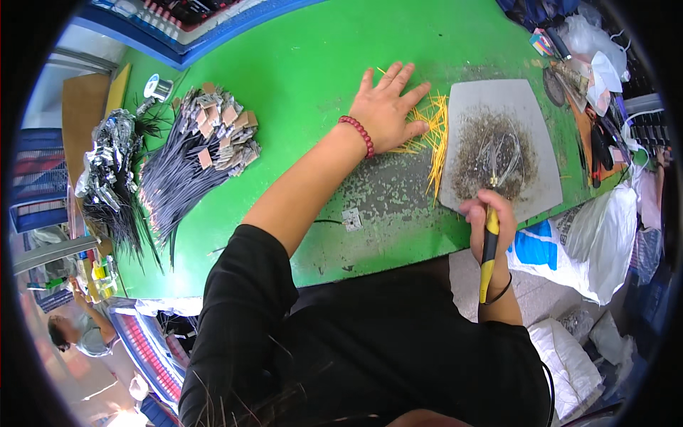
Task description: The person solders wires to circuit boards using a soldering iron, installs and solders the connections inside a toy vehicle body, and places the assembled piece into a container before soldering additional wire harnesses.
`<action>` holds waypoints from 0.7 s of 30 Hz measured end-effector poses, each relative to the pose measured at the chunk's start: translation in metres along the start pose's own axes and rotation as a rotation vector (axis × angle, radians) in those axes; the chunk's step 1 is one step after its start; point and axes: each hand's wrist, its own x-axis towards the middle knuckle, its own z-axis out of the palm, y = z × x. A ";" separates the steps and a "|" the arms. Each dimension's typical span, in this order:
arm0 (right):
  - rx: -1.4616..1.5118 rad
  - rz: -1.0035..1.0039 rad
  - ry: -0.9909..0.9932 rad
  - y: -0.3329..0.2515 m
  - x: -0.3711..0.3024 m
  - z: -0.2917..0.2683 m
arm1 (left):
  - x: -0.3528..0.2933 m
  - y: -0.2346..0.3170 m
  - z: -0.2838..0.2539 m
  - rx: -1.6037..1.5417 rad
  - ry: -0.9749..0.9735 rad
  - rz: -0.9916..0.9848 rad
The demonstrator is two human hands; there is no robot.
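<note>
My left hand (pixel 384 117) lies on the green table with its fingers spread. It touches or nearly touches a bunch of thin yellow wires (pixel 437 160) beside the grey board. In my closed right hand (pixel 502 220) is a soldering iron (pixel 489 256) with a yellow and black handle. Its metal tip points away from me, over the sooty middle of the grey board (pixel 491 92). A loose coil of thin silvery wire (pixel 516 169) lies there, close to the tip. Left of my right hand, a small square white piece (pixel 351 219) with a dark lead rests on the table.
To the left are a big bundle of dark cables (pixel 181 178), a foil-wrapped bundle (pixel 110 167) and a wire spool (pixel 158 87). A blue-rimmed tray (pixel 171 53) stands at the back. Tools (pixel 601 146) and plastic bags (pixel 594 43) crowd the right. Another person (pixel 89 331) is far left.
</note>
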 end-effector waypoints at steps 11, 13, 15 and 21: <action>0.038 -0.078 -0.026 0.008 0.011 0.000 | -0.088 0.005 -0.071 -0.381 -0.042 -0.015; 0.042 -0.046 -0.036 0.006 0.012 0.001 | -0.087 -0.001 -0.071 -0.440 -0.017 -0.184; 0.123 0.009 -0.022 0.007 0.008 -0.003 | -0.075 0.005 -0.059 -0.465 0.011 -0.132; 0.049 0.149 0.152 0.006 0.002 -0.043 | -0.058 0.004 -0.023 -0.368 0.105 -0.075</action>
